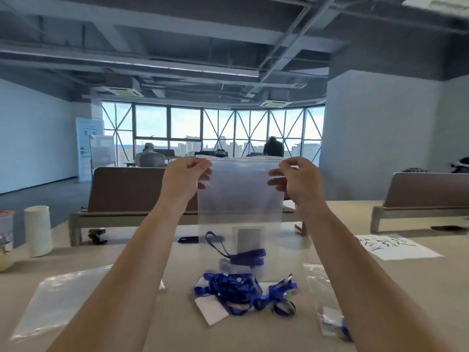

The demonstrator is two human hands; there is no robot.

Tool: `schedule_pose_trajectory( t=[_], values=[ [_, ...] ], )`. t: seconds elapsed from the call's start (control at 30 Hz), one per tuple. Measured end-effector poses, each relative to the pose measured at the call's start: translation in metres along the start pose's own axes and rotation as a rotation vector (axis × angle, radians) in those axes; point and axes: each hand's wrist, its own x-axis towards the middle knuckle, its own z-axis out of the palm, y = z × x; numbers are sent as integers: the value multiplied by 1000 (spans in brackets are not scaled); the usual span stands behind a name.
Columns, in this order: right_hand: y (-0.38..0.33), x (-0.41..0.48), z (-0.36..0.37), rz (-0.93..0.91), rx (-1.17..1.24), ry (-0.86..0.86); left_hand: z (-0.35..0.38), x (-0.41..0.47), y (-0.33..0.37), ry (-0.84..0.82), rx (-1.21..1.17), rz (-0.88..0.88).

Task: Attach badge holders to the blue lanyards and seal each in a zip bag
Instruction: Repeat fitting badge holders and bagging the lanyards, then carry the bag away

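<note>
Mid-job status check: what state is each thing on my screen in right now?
clear plastic zip bag: held upright by its top corners; seal cannot be told.
blue lanyard with clear badge holder: inside that bag, at the bottom.
left hand: pinches the bag's top left corner.
right hand: pinches the top right corner.
pile of loose blue lanyards: tangled on the beige table, unbagged.
flat clear bag at left: lying flat, looks empty.

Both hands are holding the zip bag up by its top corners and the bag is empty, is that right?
Not quite. The left hand and right hand do hold the zip bag up by its top corners, but it is not empty: the head view shows a badge holder and a blue lanyard at its bottom.
</note>
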Motion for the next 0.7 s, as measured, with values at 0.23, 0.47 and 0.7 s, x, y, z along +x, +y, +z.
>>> schedule_pose_trajectory(
  t=[0.23,0.47,0.7],
  values=[
    [-1,-16,-110,20,-80,126,86,-34,4,-213,7,23],
    [6,-41,-195,69,-213,227,159,-71,-7,-361,-71,-57],
    [52,-30,-244,176,-336,263,218,-78,-41,-449,-5,-134]
  ],
)
